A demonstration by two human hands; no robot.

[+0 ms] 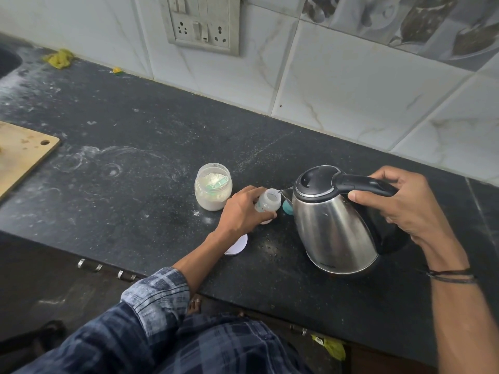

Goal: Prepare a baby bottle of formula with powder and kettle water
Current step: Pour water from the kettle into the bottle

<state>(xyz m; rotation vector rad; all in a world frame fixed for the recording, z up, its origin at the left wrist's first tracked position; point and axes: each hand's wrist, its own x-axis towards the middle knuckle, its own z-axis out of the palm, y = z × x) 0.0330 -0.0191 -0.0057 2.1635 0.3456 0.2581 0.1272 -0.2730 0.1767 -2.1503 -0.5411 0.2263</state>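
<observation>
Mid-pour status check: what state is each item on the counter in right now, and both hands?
Baby bottle: uncapped, held.
Kettle: lid shut, tipped, spout at the bottle's mouth.
Powder jar: open, powder and scoop inside.
White lid: off, flat on the counter.
Left hand: grips the bottle.
Right hand: grips the kettle's handle.

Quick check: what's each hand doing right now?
Left hand: holding the bottle.
Right hand: gripping the kettle handle.

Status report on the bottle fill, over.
Left hand grips bottle. Right hand holds kettle handle, spout at bottle mouth. Open powder jar beside, nothing blocking.
</observation>
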